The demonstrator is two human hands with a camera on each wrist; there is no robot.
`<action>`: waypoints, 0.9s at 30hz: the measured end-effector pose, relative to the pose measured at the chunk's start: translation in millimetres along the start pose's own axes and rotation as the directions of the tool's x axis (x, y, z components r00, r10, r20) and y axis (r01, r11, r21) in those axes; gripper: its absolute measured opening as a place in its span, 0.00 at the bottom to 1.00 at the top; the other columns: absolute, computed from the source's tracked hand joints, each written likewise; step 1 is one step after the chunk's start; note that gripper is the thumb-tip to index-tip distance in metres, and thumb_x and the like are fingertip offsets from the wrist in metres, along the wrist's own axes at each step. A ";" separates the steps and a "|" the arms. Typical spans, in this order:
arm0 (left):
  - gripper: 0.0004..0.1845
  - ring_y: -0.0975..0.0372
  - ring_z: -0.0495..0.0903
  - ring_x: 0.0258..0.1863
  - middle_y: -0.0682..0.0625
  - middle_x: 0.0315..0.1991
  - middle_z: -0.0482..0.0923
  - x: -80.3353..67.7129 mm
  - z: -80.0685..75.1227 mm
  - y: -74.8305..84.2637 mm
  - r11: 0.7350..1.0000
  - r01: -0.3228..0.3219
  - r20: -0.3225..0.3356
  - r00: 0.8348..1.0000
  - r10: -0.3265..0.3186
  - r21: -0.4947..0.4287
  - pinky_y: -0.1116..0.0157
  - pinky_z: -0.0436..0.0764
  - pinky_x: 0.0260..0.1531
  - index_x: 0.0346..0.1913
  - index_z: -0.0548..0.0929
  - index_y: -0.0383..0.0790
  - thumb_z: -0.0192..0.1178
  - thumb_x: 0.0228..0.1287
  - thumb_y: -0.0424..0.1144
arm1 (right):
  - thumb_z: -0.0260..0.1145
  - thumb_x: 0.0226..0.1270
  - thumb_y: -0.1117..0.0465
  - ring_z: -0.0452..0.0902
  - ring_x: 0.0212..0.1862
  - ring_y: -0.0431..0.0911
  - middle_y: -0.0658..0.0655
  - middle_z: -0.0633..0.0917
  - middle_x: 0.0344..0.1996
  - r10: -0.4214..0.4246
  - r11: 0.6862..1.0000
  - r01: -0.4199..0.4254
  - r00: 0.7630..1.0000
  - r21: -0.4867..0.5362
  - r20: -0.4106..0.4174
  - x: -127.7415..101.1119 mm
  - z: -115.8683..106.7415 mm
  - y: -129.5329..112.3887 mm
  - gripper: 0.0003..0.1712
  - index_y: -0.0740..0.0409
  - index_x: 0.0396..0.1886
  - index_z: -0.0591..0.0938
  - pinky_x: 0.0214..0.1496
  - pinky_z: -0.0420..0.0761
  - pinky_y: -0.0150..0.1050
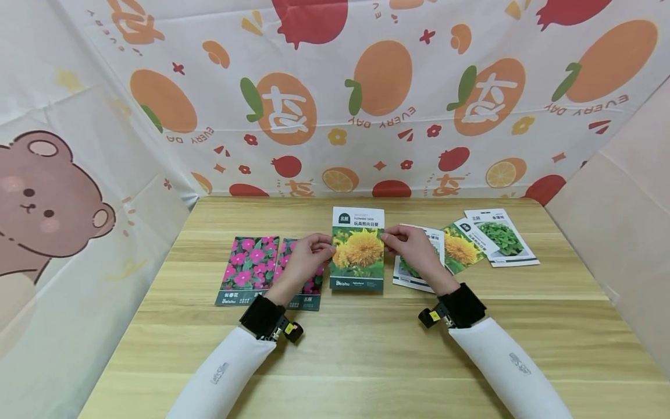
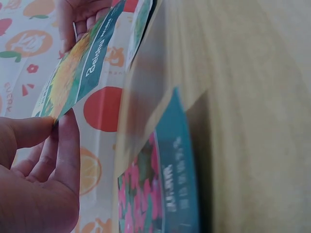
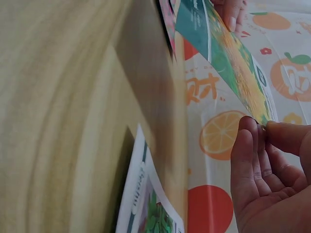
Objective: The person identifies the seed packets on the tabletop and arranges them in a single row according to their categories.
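Note:
A seed packet with yellow sunflowers (image 1: 358,250) is held upright, raised off the table. My left hand (image 1: 310,254) pinches its left edge between thumb and fingers, and my right hand (image 1: 414,249) pinches the opposite edge. In the left wrist view the thumb and fingertips of the left hand (image 2: 43,170) meet on the sunflower packet (image 2: 73,73). From the right wrist, the right hand (image 3: 272,170) grips the other side of that packet (image 3: 228,58). Below the left hand lies a pink-flower packet (image 1: 313,285), partly covered; under the right hand is a green-leaf packet (image 1: 416,281).
Another pink-flower packet (image 1: 251,265) lies at the left. On the right, a second sunflower packet (image 1: 460,250) is overlapped by its neighbours, and a white green-leaf packet (image 1: 502,238) lies farthest right. A fruit-print cloth (image 1: 335,163) hangs behind the wooden table (image 1: 366,361).

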State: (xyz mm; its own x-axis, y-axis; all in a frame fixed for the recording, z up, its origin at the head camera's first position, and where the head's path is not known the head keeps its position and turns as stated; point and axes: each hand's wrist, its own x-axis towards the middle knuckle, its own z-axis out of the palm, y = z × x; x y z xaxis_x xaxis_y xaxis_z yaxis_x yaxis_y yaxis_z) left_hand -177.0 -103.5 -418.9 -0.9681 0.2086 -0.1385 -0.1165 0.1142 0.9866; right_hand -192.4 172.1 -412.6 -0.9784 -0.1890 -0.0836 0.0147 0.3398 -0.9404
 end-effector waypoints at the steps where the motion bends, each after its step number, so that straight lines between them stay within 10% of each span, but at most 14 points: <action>1: 0.17 0.57 0.83 0.43 0.39 0.48 0.83 -0.7 0.1 -0.5 1.000 -0.003 0.009 1.000 0.003 0.001 0.53 0.85 0.49 0.64 0.77 0.33 0.59 0.77 0.30 | 0.64 0.80 0.55 0.84 0.49 0.59 0.63 0.86 0.45 0.007 1.000 -0.007 1.000 -0.006 -0.003 -1.0 0.5 -0.1 0.18 0.62 0.59 0.83 0.54 0.86 0.51; 22: 0.21 0.41 0.79 0.57 0.33 0.58 0.77 -11.1 -20.7 -5.3 0.998 -0.060 -0.038 0.998 0.060 0.001 0.55 0.84 0.57 0.68 0.74 0.30 0.58 0.80 0.37 | 0.62 0.80 0.63 0.85 0.42 0.51 0.61 0.87 0.39 0.082 0.996 -0.085 0.992 0.035 0.095 -5.6 15.7 13.0 0.17 0.71 0.59 0.81 0.46 0.88 0.42; 27: 0.25 0.47 0.81 0.55 0.38 0.58 0.78 0.6 -28.2 -29.0 0.994 -0.109 -0.034 0.993 0.110 0.025 0.57 0.84 0.56 0.67 0.75 0.33 0.60 0.79 0.47 | 0.63 0.79 0.63 0.85 0.39 0.48 0.59 0.88 0.35 0.098 0.995 -0.100 0.989 0.009 0.110 -5.4 20.7 14.9 0.15 0.71 0.55 0.83 0.42 0.88 0.38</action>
State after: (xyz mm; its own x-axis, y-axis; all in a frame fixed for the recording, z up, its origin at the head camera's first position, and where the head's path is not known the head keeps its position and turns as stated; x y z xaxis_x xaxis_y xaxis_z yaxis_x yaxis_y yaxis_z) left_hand -180.5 -134.1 -445.2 -0.9821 0.1863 -0.0262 -0.0047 0.1146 0.9934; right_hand -182.6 159.1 -433.0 -0.9435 -0.2551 -0.2114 0.1142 0.3486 -0.9303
